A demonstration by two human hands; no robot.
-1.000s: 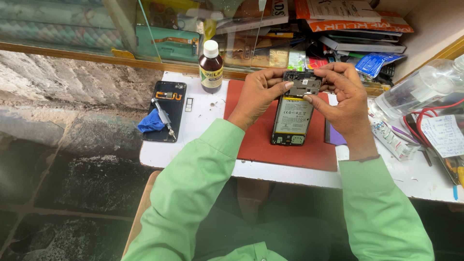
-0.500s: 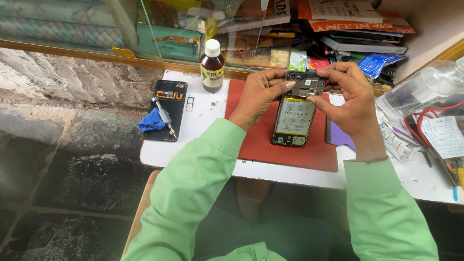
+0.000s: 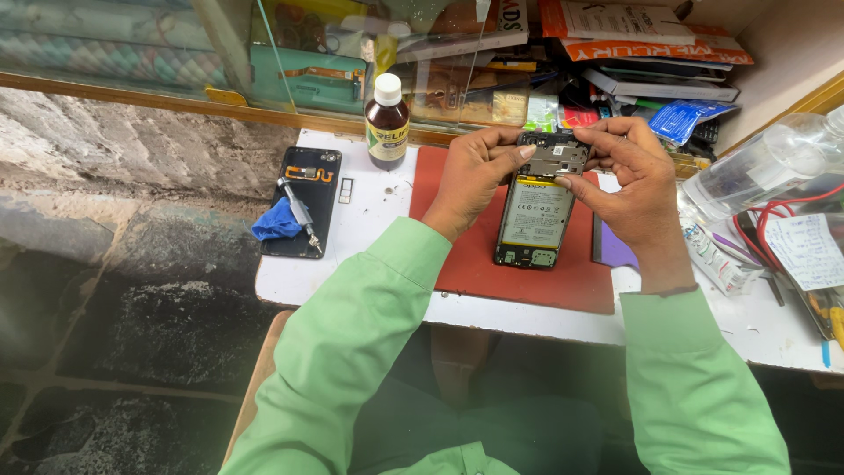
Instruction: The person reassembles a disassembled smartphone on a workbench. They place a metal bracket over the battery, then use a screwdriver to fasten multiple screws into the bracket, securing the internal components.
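Over the red mat (image 3: 466, 273) sits an opened smartphone (image 3: 534, 215), back cover off, and what a view of its insides: a large pale battery fills the middle, a dark circuit section with a metal shield runs across the top, and a small green-tinted board shows at the bottom edge. It lies lengthwise, top end pointing away from the person, lower end resting on the mat. Left hand (image 3: 470, 176) curls in from the side, fingers bent, thumb and fingertips pressed at the phone's upper left corner. Right hand (image 3: 629, 180) mirrors it on the other side, fingers closed around the upper right corner, index finger lying along the phone's edge. Both hands grip the top of the phone; neither is spread wide. Green sleeves (image 3: 369, 334) run down from both wrists.

Moving outward: a brown bottle with a white cap (image 3: 387, 123) stands upright just left of the mat, on the white table (image 3: 369, 220). Further left, a black phone back panel (image 3: 303, 202) lies flat, with a blue cloth (image 3: 274, 224) and a small metal tool (image 3: 299, 214) on top of it. To the right, a clear plastic bottle (image 3: 765, 163) lies tilted, near red wires (image 3: 774, 233).
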